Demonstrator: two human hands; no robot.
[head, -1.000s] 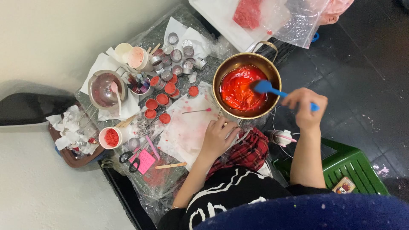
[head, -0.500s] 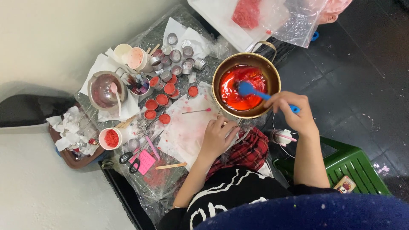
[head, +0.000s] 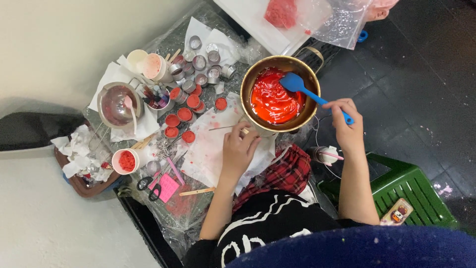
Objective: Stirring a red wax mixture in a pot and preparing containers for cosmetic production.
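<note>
Right hand [head: 348, 130] was clamped on the blue spatula [head: 312, 94], blade in the red melt inside the brass pot [head: 253, 82]; left hand [head: 238, 149] gripped the pot's near side. Little tins [head: 186, 114] crowded just left of the pot, red checked cloth [head: 287, 171] below it. Versus half a second back, the blade had slid to the pot's far-right edge.

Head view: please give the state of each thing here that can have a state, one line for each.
Pot: upright, holds red liquid.
Spatula: blade inside the pot, handle in the right hand.
Left hand: against the pot's near side.
Small tins: several filled red, others empty.
White cup: upright, red inside.
Scissors: lying flat, blades hidden.
Plastic bag: lying flat.
</note>
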